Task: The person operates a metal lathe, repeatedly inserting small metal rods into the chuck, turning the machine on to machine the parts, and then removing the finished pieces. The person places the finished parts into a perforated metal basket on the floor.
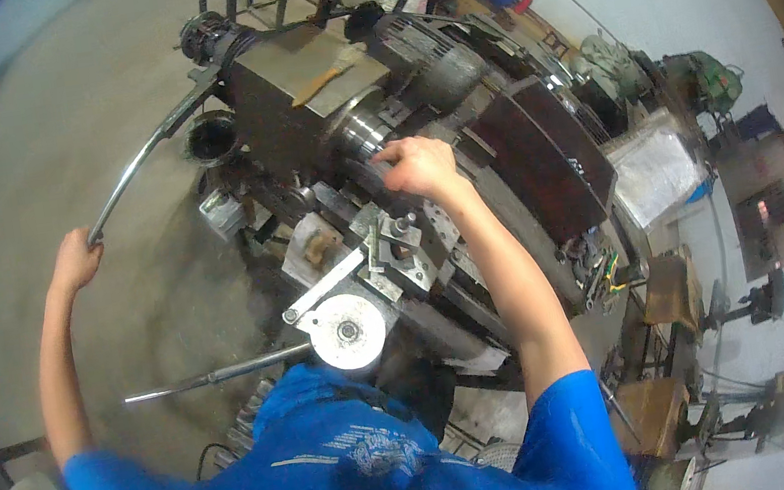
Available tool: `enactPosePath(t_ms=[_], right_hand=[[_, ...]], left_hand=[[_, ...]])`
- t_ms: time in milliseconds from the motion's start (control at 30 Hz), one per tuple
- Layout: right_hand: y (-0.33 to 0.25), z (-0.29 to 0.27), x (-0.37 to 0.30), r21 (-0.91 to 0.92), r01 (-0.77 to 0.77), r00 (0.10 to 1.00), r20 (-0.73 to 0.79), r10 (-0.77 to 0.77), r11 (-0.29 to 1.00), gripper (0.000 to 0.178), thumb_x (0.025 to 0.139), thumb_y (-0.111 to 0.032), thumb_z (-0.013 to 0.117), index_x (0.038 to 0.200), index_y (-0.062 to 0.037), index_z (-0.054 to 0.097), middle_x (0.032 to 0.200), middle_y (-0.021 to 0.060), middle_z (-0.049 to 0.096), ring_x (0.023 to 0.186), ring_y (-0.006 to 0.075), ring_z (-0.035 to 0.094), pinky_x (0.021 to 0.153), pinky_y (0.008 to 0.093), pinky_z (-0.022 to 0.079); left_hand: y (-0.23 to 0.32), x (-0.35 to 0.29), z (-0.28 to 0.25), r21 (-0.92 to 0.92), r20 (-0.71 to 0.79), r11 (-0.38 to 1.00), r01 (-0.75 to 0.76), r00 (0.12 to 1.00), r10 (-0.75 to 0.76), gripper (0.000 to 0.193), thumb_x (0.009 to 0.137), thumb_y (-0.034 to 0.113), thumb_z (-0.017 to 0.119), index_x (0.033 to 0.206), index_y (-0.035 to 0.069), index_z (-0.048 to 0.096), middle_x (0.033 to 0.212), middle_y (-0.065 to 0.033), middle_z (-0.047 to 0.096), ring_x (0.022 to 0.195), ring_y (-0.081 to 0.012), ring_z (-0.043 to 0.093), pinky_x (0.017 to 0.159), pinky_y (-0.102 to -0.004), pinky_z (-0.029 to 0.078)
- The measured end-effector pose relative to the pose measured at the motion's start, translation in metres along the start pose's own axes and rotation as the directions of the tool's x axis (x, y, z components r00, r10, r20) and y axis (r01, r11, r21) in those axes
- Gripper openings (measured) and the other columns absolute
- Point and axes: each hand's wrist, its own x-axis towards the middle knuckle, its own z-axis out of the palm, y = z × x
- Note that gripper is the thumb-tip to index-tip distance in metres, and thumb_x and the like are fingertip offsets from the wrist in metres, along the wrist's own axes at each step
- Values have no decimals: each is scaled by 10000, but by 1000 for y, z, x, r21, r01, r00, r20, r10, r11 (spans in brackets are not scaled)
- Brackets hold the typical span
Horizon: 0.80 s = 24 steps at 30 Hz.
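Note:
My left hand [81, 259] is wrapped round the end of a long metal lever [134, 176] that runs up to the machine's headstock. Stretched forward over the lathe, my right hand [419, 167] has its fingers curled, with the fingertips at the front of a shiny round metal chuck [363, 135]. Whatever may be between those fingertips is too small to make out. Nearer to me, a tool post [403, 248] sits on the slide. In front of my body is a white round handwheel [348, 331] with a metal handle bar [220, 376] pointing left.
A brush with a yellowish handle [320, 86] lies on the headstock cover [282, 65]. To the right of my forearm stands a dark red-brown panel [540, 154]. Farther right are a plastic-wrapped bundle [657, 166] and green bags [705, 81]. Wooden-topped benches [652, 417] stand at lower right.

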Motion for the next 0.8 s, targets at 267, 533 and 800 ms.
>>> enactPosePath(t_ms=[267,533,800], right_hand=[[-4,-6,-6,-32,21,1000,-14,-21,999,389,550,-225,589,924,-189,691,976,15,648,880,265,576,706,372,466],[-3,-6,2,-16,-36,999,-34,35,999,372,533,-235,582,882,-206,706,958,-14,655,898,244,577,758,339,474],[2,-4,-17,137,174,961,-238,-138,975,438,530,-178,598,956,-104,666,1114,66,610,983,286,530,838,383,430]], left_hand=[[-58,59,-8,449,-39,891,-74,994,102,81,683,6,539,764,15,541,744,-195,584,752,-367,573,655,-465,455],[-194,178,12,595,-242,780,-196,881,406,107,700,7,535,786,54,492,685,-142,557,680,-336,567,603,-433,449],[-130,174,4,213,-347,976,51,937,26,208,753,30,511,931,30,620,921,-158,634,869,-279,613,759,-353,483]])
